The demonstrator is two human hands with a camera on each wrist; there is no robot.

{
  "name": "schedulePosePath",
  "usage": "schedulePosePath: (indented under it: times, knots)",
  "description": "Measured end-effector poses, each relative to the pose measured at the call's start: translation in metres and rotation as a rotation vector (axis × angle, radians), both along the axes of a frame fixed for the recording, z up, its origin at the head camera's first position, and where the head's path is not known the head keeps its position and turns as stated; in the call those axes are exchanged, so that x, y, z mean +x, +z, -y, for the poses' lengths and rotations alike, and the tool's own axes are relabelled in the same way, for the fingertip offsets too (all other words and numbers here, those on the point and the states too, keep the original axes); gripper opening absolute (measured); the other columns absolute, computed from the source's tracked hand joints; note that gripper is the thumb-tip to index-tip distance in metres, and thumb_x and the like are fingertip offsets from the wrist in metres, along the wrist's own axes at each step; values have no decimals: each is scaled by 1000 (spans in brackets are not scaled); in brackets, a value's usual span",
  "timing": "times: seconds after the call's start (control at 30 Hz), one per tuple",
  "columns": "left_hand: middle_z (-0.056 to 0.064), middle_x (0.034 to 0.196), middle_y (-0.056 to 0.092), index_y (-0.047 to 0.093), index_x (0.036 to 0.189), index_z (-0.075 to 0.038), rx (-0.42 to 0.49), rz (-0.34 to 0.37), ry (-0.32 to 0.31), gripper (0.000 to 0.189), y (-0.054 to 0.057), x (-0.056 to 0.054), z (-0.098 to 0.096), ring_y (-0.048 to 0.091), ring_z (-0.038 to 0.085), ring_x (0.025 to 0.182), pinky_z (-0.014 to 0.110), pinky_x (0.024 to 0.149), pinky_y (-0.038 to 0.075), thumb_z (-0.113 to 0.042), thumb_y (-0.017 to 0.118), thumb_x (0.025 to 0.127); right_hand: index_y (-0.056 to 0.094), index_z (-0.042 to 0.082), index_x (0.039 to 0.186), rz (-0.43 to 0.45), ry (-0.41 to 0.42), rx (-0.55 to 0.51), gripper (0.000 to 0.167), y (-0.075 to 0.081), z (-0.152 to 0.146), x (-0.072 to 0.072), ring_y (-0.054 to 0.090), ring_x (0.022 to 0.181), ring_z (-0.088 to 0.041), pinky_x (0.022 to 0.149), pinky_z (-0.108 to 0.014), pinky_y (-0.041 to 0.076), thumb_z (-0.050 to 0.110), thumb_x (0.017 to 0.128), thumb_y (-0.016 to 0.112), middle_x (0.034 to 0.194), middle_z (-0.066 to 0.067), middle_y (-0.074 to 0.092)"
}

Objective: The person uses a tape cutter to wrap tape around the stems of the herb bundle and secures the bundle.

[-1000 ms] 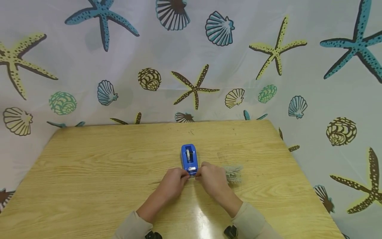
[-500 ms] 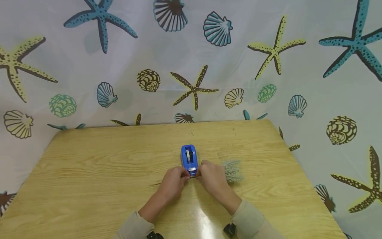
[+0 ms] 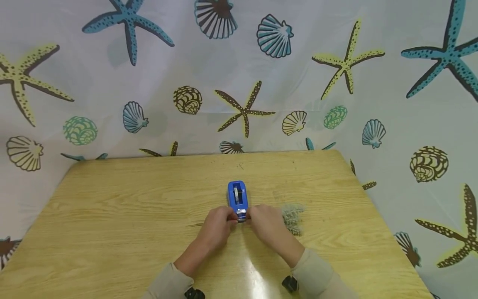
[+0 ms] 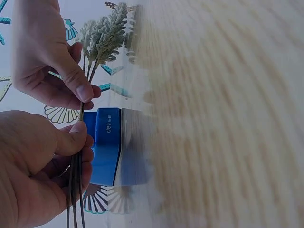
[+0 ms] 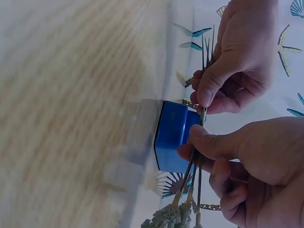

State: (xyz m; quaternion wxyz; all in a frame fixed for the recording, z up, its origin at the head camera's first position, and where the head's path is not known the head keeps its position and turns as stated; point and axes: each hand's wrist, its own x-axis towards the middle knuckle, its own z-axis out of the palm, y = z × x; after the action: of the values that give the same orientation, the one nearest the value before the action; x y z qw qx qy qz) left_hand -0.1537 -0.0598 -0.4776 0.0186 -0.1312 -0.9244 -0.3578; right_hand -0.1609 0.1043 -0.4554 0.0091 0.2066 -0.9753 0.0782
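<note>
Several thin brown stems with fluffy grey-green heads, a bunch of dried flowers, lie level between both hands. My left hand pinches the stems between thumb and fingers, and their bare ends stick out past it to the left. Close beside it, my right hand pinches the same stems nearer the heads, which fan out to its right. Only a short stretch of stem shows between the two thumbs. Just beyond the fingertips stands a blue tape dispenser with a roll of tape in it; its near end overlaps the fingers in the head view.
The wooden table reaches away to a white curtain printed with starfish and shells, which hangs behind it and along the right side. Both forearms in light sleeves rest low over the near part of the table.
The flower heads have turned and spread differently beside my right hand, whose raised knuckles have dipped slightly. My left hand stays almost in place. The tape dispenser has not moved.
</note>
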Motion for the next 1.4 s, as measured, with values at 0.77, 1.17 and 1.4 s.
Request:
schedulePosePath:
  times: [0.77,1.17,1.4]
  knots:
    - [6,84,71,74,89,-4,-139,108,-24,12,3,1,-3,60,14,73,32,68,53,-8,65,96,76,19,80,-14,47,8,10,-3,-3,-6,63,65,-10,55,-26,49,26,83,82,78,7,73]
    - [4,85,74,78,88,-4,-92,91,58,10,11,-7,-3,62,14,73,34,70,55,-8,69,93,74,20,79,-60,25,3,11,4,-1,-16,64,67,-11,57,-29,51,28,81,82,79,7,72]
    - [2,82,74,78,84,-8,-104,68,65,8,5,-5,-3,61,13,72,32,67,52,-10,73,90,73,21,77,-34,11,-1,13,-2,-3,-14,63,67,-10,56,-30,50,29,82,82,78,8,71]
